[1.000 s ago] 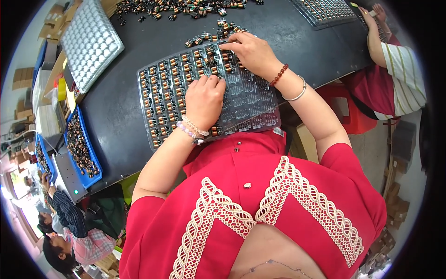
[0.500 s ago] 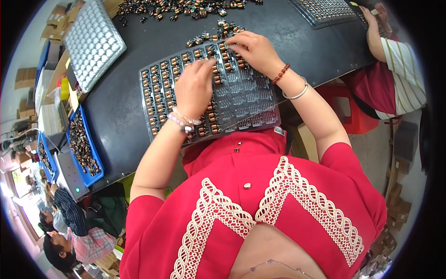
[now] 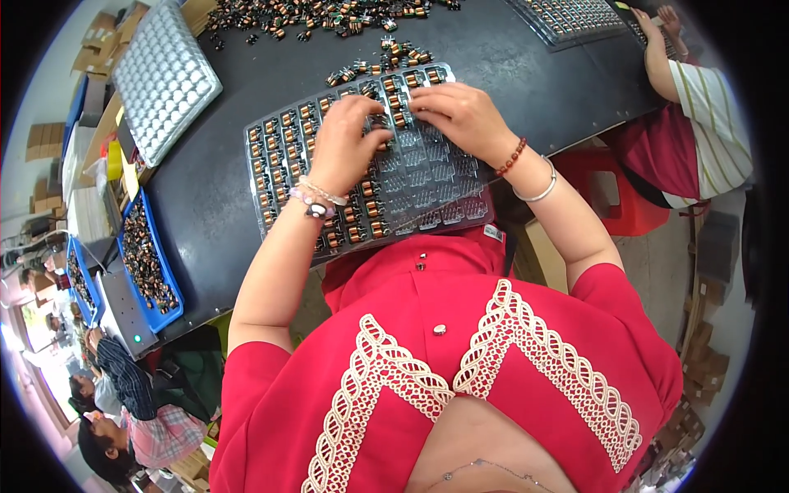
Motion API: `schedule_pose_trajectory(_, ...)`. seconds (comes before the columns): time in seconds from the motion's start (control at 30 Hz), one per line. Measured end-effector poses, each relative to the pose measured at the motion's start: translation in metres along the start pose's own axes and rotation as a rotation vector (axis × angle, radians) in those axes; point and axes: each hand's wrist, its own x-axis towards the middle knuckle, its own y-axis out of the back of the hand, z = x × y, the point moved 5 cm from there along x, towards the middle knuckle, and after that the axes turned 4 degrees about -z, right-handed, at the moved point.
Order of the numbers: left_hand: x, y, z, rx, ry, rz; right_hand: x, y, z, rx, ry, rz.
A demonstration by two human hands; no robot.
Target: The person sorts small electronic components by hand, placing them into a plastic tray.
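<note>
A clear plastic tray [image 3: 431, 177] with rows of small pockets lies in front of me, tilted a little on the table. Copper-wound coils [image 3: 275, 168] fill its left and middle columns and the far end of the right ones. Over the middle columns is my left hand [image 3: 349, 144], its bent thumb and forefinger apart above the coils. My right hand [image 3: 464, 115] reaches in from the right. Its curled fingertips are close together at a coil [image 3: 396, 103] in the upper part of the tray; whatever they hold is hidden.
Loose coils [image 3: 403, 53] lie just beyond the tray, with a larger heap [image 3: 304, 16] behind. At left are a white pocketed tray [image 3: 164, 82] and a blue bin [image 3: 177, 300] of small parts. Another person's arm [image 3: 657, 62] works beside a filled tray [image 3: 567, 20] at right.
My right hand has come nearer to me from the tray's far edge, uncovering coils there. The left hand's thumb and forefinger have spread apart, and that hand has shifted slightly.
</note>
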Motion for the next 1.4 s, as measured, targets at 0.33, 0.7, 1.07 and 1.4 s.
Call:
schedule_pose_trajectory(0.33,-0.004,-0.009,0.015,-0.085,0.003,0.023,-0.025,-0.002,-0.003,0.161,-0.093,-0.058)
schedule_pose_trajectory(0.7,-0.013,-0.014,-0.003,-0.575,0.399,-0.039,-0.028,0.007,-0.015,-0.065,0.041,-0.005)
schedule_pose_trajectory(1.07,-0.003,-0.020,0.011,0.108,0.067,-0.018,-0.004,0.012,-0.009,-0.220,-0.011,-0.097)
schedule_pose_trajectory(1.4,0.019,-0.016,0.013,0.067,0.044,0.107,0.040,0.005,0.072,-0.168,-0.292,-0.158)
